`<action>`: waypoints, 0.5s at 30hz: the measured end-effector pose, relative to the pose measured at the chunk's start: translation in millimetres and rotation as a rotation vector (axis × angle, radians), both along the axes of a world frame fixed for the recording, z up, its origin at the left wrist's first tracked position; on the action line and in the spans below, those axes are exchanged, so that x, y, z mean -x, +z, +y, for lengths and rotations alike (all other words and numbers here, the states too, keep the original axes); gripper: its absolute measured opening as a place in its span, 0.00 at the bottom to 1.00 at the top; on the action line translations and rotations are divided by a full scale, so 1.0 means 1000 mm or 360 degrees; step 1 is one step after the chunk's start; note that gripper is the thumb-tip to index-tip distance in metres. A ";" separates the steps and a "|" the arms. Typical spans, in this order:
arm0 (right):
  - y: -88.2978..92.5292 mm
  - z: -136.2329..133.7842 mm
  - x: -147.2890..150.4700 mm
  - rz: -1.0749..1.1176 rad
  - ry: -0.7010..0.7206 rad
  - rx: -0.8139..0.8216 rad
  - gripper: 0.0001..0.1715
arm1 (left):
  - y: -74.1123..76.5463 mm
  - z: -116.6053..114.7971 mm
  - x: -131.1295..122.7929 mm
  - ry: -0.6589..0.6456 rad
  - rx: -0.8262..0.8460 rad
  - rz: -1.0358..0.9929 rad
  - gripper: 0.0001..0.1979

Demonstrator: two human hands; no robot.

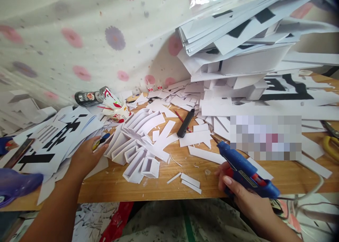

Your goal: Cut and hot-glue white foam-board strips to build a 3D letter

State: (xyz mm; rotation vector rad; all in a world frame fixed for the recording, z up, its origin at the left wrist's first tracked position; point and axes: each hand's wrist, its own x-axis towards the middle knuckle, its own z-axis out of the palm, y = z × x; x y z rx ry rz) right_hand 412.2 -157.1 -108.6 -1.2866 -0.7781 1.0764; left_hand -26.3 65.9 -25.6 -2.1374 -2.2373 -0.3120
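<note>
My right hand [238,187] is wrapped round the handle of a blue hot glue gun [246,167], its nozzle aimed up and left over the table. My left hand [86,155] reaches over the paper sheets at the left, thumb and index finger apart. Between them shows a small yellow and black tool with a blue end [100,141]; whether the fingers touch it I cannot tell. Just right of that hand stand hollow white letter-like shapes [143,123] made of thin board, some curved and some boxy. Loose white strips [190,182] lie between my hands.
Stacked white sheets and board forms [238,65] rise at the back right. A paper cup [120,113] with scraps stands near a dark can [86,98]. A black cutter [185,123] lies mid-table. Yellow-handled scissors [329,146] are at the right edge. The gun's cord [315,189] trails right.
</note>
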 end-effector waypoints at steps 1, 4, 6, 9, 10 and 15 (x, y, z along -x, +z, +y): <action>0.000 0.001 0.000 0.0018 -0.0009 -0.0025 0.18 | -0.002 -0.001 0.003 -0.0008 0.0033 -0.0036 0.32; -0.002 0.003 0.001 0.0045 -0.0019 -0.0075 0.18 | -0.005 -0.004 0.011 -0.0029 0.0086 -0.0164 0.31; -0.004 0.005 0.003 0.0080 -0.0038 -0.0102 0.19 | -0.003 -0.009 0.011 -0.0019 0.0053 -0.0215 0.30; -0.005 0.006 0.005 0.0119 -0.0084 -0.0142 0.19 | 0.001 -0.023 0.001 -0.0028 -0.0065 -0.0238 0.30; -0.005 0.006 0.005 0.0113 -0.0091 -0.0155 0.18 | 0.001 -0.030 -0.005 -0.0059 -0.0096 -0.0250 0.30; 0.000 0.000 -0.003 0.0084 -0.0240 -0.0288 0.15 | -0.018 -0.070 -0.050 -0.0489 -0.0382 -0.0252 0.29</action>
